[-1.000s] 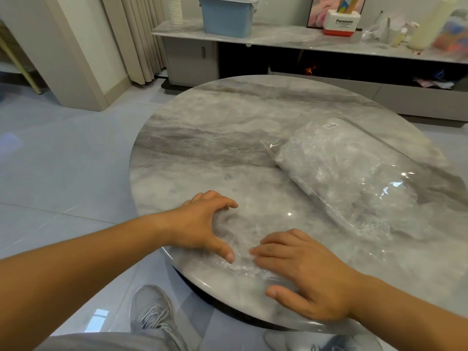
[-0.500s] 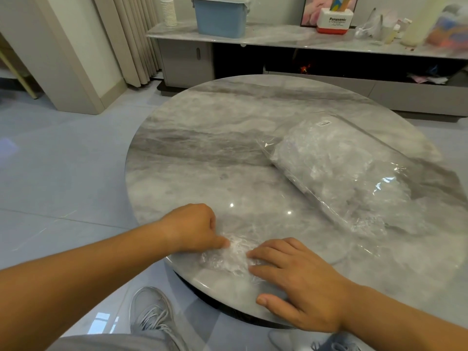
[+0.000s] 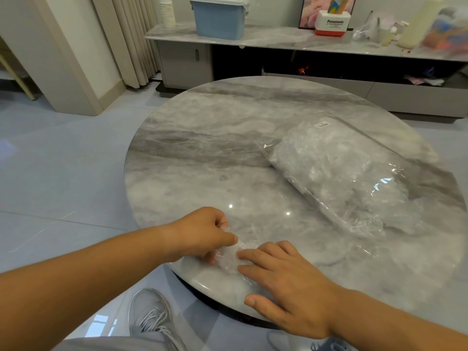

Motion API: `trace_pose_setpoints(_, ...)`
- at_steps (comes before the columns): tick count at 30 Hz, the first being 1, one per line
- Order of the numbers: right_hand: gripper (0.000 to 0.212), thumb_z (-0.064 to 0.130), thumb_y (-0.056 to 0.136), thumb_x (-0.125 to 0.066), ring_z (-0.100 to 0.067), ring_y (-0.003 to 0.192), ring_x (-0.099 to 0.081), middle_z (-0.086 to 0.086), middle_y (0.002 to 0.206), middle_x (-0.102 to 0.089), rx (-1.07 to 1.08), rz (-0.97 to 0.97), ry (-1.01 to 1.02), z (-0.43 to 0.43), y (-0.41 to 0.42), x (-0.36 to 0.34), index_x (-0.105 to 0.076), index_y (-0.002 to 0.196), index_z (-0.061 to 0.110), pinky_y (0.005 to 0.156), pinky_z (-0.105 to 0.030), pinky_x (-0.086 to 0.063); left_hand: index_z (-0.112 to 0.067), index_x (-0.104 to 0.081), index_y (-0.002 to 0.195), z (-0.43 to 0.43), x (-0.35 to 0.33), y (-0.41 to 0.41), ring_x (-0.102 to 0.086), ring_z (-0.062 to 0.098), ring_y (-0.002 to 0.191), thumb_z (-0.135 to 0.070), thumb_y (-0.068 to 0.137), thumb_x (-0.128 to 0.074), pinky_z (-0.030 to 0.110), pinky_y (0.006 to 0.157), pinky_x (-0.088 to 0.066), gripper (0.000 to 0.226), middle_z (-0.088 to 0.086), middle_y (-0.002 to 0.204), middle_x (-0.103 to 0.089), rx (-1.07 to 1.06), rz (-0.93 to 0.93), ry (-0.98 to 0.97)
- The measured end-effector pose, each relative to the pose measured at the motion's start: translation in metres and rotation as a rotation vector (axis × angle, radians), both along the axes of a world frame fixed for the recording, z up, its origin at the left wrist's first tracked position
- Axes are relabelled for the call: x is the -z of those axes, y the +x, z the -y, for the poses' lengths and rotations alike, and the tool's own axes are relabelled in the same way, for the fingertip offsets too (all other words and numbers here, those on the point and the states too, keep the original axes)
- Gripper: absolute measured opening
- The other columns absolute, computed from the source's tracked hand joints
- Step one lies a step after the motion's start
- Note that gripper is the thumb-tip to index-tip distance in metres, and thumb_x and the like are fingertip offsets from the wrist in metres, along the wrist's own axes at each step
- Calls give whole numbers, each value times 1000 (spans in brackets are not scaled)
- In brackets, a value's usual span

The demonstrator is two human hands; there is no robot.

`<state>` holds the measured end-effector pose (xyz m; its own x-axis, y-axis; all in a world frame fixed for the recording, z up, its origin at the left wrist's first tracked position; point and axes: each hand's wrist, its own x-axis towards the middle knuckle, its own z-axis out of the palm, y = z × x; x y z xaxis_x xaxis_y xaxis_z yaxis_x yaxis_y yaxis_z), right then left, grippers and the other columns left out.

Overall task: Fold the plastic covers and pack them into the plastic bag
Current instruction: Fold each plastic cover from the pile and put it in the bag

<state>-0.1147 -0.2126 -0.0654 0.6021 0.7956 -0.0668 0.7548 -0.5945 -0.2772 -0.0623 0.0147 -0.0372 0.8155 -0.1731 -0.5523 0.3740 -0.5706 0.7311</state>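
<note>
Lower centre of frame: left hand curled, fingers and thumb pinching a small crumpled clear plastic cover at the near edge of the round marble table. Right hand flat, fingers straight and slightly spread, fingertips pressing the cover's right side, thumb out along the table rim. The two hands nearly touch over the cover.

Right of centre: clear plastic bag lying diagonally on the table, stuffed with crinkled clear plastic, well apart from the hands. Small white label near its far end, print too small to read.

Top of frame: marble-topped sideboard. On it a white and red box reading "Panasonic", a smaller line under it unreadable. Blue bin with a pale lid to the left of it, stack of paper cups further left. Items at upper right blurred.

Upper left: beige curtain. Bottom centre: grey laced shoe on tile floor, under the table edge.
</note>
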Motion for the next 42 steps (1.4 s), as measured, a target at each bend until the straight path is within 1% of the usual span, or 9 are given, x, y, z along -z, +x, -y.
trace_pose_setpoints(5, 48, 57, 104, -35, -12, 127, -43, 11, 137, -48, -23, -48, 70, 6, 2, 0, -56, 135, 27, 108, -35, -34, -5, -59, 94, 13, -6, -9, -67, 20, 66, -21, 94, -70, 31, 65, -59, 20, 17, 79, -64, -25, -58, -266)
trace_pose_setpoints(12, 26, 38, 99, -56, -13, 119, -55, 2, 132, -57, 76, 72, 417, 24, 2, -5, -68, 112, 19, 98, -38, -43, -5, -63, 112, 17, -2, -15, -75, 29, 86, -16, 101, -56, 44, 85, -61, 18, 16, 105, -70, -81, -120, -318)
trace_pose_setpoints(19, 30, 45, 99, -53, -13, 119, -51, 11, 154, -44, 24, 15, 216, 22, 2, -2, -66, 118, 26, 95, -36, -42, -11, -62, 115, 18, -4, -15, -75, 32, 92, -16, 102, -55, 45, 86, -61, 15, 17, 111, -69, -44, -117, -314)
trace_pose_setpoints(27, 34, 52, 102, -46, -8, 113, -50, 15, 124, -59, 57, 26, 140, 22, -1, -2, -66, 116, 28, 93, -30, -42, -12, -61, 115, 16, -4, -12, -76, 29, 90, -23, 95, -70, 42, 81, -62, 24, 15, 104, -71, -10, -126, -309)
trace_pose_setpoints(29, 33, 50, 103, -46, -9, 113, -50, 13, 123, -60, 53, 35, 143, 23, -2, -1, -67, 115, 27, 93, -31, -43, -12, -62, 111, 17, -2, -10, -76, 27, 84, -20, 90, -76, 41, 77, -63, 26, 12, 94, -70, -4, -77, -256)
trace_pose_setpoints(31, 33, 48, 102, -49, -11, 114, -51, 10, 124, -60, 45, 26, 163, 24, -5, 0, -68, 114, 24, 93, -31, -46, -18, -66, 103, 16, 1, -4, -73, 16, 76, -26, 82, -84, 38, 76, -62, 29, 3, 88, -69, 85, 127, -26)
trace_pose_setpoints(34, 33, 44, 100, -55, -13, 123, -53, 5, 125, -62, 10, -27, 200, 28, -7, -1, -70, 113, 18, 99, -30, -45, -30, -67, 102, 22, 0, 6, -63, 3, 85, -41, 72, -89, 29, 85, -56, 38, -10, 97, -66, 242, 325, 198)
trace_pose_setpoints(37, 36, 43, 97, -61, -15, 133, -51, 0, 131, -64, -54, -113, 234, 35, -4, -5, -72, 115, 14, 112, -26, -38, -25, -68, 114, 36, -4, 10, -65, 3, 90, -40, 72, -89, 25, 87, -55, 49, -11, 100, -68, 327, 270, 184)
trace_pose_setpoints(42, 38, 50, 96, -56, -11, 149, -32, 12, 140, -60, -32, -71, 208, 52, 0, -8, -72, 117, 23, 117, -36, -33, -21, -69, 109, 47, -2, 10, -60, 5, 73, -36, 74, -89, 18, 67, -46, 43, -11, 83, -63, 377, 144, 244)
